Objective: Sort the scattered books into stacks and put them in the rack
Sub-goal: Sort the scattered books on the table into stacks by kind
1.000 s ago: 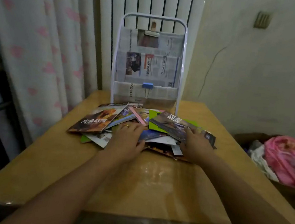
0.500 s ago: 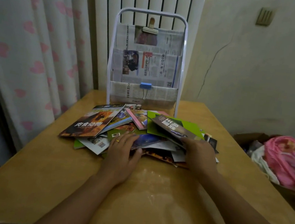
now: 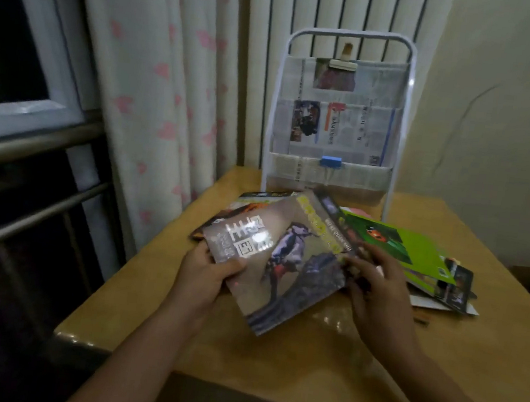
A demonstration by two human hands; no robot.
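Note:
A grey book with a woodpecker on its cover is lifted above the near left of the wooden table. My left hand grips its left edge, thumb over the cover. My right hand touches the book's right edge with fingers spread and nearly straight. Behind it lies the scattered pile, with a green book on top at the right and a dark book at the far right. The white rack stands at the back of the table, lined with newspaper.
A curtain with pink hearts hangs left of the table, beside a window with metal rails. A radiator is behind the rack. The table's left edge runs close to my left arm.
The woodpecker book has been picked out of the pile and raised toward me; my left hand moved from resting on the books to gripping it. The camera has turned left.

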